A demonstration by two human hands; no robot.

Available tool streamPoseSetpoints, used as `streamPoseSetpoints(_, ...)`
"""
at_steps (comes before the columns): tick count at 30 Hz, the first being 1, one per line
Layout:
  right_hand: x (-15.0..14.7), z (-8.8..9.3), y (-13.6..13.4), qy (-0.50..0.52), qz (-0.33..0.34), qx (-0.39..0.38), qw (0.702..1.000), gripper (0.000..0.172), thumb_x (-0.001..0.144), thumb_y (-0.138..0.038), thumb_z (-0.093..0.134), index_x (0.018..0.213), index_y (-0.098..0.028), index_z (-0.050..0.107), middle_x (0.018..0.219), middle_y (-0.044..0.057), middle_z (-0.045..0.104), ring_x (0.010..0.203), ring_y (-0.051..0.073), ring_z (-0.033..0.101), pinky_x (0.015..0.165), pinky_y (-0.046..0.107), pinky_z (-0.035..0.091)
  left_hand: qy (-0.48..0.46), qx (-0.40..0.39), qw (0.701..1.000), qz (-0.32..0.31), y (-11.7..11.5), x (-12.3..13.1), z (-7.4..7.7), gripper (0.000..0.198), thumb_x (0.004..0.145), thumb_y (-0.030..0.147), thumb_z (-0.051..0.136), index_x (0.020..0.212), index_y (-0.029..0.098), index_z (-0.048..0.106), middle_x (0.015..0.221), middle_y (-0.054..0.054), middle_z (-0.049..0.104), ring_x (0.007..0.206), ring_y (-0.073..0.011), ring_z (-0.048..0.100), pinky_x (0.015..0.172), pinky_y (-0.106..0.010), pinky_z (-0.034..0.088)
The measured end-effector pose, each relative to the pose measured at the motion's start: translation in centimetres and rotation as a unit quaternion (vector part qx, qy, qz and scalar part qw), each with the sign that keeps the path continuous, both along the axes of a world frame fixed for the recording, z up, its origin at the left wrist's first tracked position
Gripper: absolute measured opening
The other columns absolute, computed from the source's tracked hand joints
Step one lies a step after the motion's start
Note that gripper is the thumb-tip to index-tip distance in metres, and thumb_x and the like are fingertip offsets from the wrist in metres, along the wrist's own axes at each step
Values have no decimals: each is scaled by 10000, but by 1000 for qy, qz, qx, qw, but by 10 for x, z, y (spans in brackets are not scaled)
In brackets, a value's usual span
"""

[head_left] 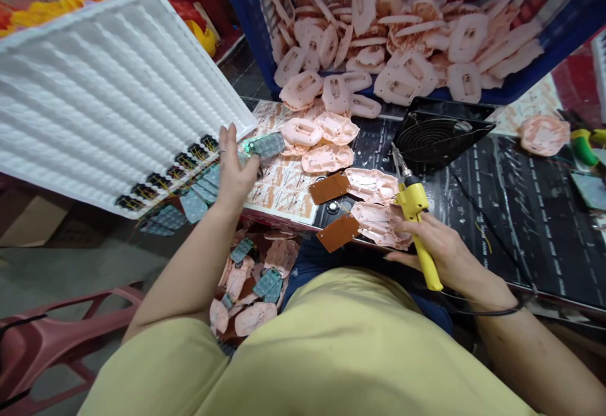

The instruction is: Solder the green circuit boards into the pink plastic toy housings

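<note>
My right hand is wrapped round a yellow soldering gun, its metal tip pointing up and away near the black fan. My left hand has its fingers bent round the end of a green circuit board, where a small green light glows. Beside that hand, several more boards hang by wires from a white ribbed foam sheet. Between my hands lie pink plastic shells, two brown boards and a small round speaker.
A blue crate full of pink shells stands at the back. A black fan sits on the bench, its cord trailing right. Pliers with green-yellow handles lie far right. Below the bench edge is a pile of shells and boards. A red stool stands left.
</note>
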State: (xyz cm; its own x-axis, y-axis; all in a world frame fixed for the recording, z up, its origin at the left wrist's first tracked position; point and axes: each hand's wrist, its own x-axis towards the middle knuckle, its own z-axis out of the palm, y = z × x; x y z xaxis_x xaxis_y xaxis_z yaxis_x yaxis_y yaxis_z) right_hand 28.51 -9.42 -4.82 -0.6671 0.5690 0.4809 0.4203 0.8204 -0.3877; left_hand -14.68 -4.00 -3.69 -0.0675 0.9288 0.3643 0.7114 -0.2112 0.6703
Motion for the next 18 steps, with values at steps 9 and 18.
streamPoseSetpoints(9,5,-9,-4,-2,-11,-33,999,343,890,-231,688,1194,-221,531,1046,81,655,996,229,643,816,328,561,312,12,896,-316,14,132,11,642,900,286,571,1513,212,396,1558,-168,415,1503,-342,273,1205,-564,235)
streamPoseSetpoints(18,17,-16,-11,30,-43,-9,999,389,872,-269,727,1210,-228,540,1017,81,665,938,239,676,794,354,576,306,-27,897,-319,38,149,15,733,847,368,638,1508,166,393,1361,-171,591,1375,-348,433,1171,-555,243)
